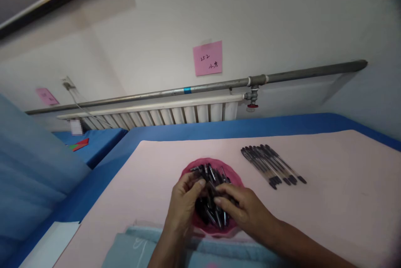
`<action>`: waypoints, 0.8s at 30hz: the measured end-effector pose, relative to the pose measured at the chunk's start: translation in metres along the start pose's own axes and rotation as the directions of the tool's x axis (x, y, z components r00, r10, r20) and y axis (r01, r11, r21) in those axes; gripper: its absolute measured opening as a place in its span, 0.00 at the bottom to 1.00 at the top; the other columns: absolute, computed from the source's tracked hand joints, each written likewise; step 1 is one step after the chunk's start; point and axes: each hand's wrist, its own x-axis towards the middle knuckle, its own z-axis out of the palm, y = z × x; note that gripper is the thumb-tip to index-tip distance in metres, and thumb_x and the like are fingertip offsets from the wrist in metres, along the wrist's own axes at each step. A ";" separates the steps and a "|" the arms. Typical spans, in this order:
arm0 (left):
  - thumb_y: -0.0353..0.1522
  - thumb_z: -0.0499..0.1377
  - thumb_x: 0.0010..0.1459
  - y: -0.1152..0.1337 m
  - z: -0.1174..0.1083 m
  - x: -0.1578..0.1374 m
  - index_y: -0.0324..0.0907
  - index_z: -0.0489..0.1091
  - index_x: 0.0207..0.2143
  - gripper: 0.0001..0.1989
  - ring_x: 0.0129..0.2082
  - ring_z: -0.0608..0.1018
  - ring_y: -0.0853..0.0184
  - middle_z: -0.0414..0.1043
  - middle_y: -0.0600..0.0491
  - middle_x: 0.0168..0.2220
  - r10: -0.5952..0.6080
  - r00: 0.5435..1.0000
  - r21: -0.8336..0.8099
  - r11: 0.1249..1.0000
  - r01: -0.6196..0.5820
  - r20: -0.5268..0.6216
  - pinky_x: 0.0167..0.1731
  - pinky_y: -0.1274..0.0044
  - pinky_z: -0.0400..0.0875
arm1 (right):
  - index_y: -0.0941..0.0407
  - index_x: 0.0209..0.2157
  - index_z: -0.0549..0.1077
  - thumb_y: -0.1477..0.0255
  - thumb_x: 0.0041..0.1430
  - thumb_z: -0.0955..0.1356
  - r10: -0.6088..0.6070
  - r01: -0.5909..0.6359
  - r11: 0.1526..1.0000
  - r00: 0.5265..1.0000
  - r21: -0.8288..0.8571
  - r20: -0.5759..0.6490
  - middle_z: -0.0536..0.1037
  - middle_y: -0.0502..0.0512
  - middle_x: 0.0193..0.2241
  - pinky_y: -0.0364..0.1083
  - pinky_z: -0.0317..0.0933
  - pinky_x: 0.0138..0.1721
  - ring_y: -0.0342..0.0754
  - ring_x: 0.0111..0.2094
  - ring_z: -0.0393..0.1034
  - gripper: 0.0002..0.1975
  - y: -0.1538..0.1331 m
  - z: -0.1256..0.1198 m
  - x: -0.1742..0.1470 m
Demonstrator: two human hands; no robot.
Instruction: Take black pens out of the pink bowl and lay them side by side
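A pink scalloped bowl (237, 175) holds a jumble of black pens and pen parts (216, 213). My left hand (184, 197) is over its left side, thumb and fingers pinched together on a small dark piece whose kind is unclear. From the right, my right hand (246, 207) reaches over the bowl with its fingers closed on a dark pen. Both hands are close together, and their fingertips partly cover the pens beneath. Off to the right, several clear pens with black caps (271, 165) lie side by side in a slanted row.
A pale pink sheet (332, 184) covers the blue table (175, 131). Folded light-blue cloth (128, 249) lies at the front edge, and white paper (52, 243) at the left. Behind the table are a white radiator (178, 115) and a pipe (216, 85) with a valve.
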 end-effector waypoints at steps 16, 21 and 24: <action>0.31 0.49 0.56 0.003 -0.030 0.002 0.43 0.70 0.33 0.10 0.35 0.72 0.63 0.74 0.51 0.33 0.330 0.937 0.934 0.285 -0.214 0.114 0.37 0.72 0.62 | 0.56 0.30 0.70 0.63 0.53 0.65 0.199 -0.117 0.860 0.973 0.496 -0.116 0.67 0.46 0.22 0.40 0.57 0.23 0.41 0.23 0.61 0.10 0.000 -0.008 0.003; 0.25 0.50 0.51 0.001 -0.028 0.004 0.43 0.70 0.30 0.10 0.37 0.72 0.61 0.74 0.49 0.32 0.173 0.959 0.973 0.015 -0.229 0.223 0.41 0.69 0.60 | 0.56 0.30 0.69 0.63 0.55 0.64 0.184 -0.125 0.889 0.979 0.441 -0.093 0.67 0.47 0.22 0.40 0.58 0.23 0.41 0.23 0.61 0.10 -0.002 -0.009 0.001; 0.25 0.52 0.49 -0.001 -0.025 0.002 0.43 0.71 0.31 0.10 0.42 0.71 0.59 0.74 0.49 0.35 0.118 0.963 0.970 -0.066 -0.236 0.242 0.50 0.64 0.52 | 0.56 0.30 0.69 0.65 0.55 0.64 0.172 -0.117 0.899 0.981 0.423 -0.094 0.67 0.47 0.22 0.40 0.58 0.23 0.41 0.23 0.61 0.09 -0.003 -0.009 0.002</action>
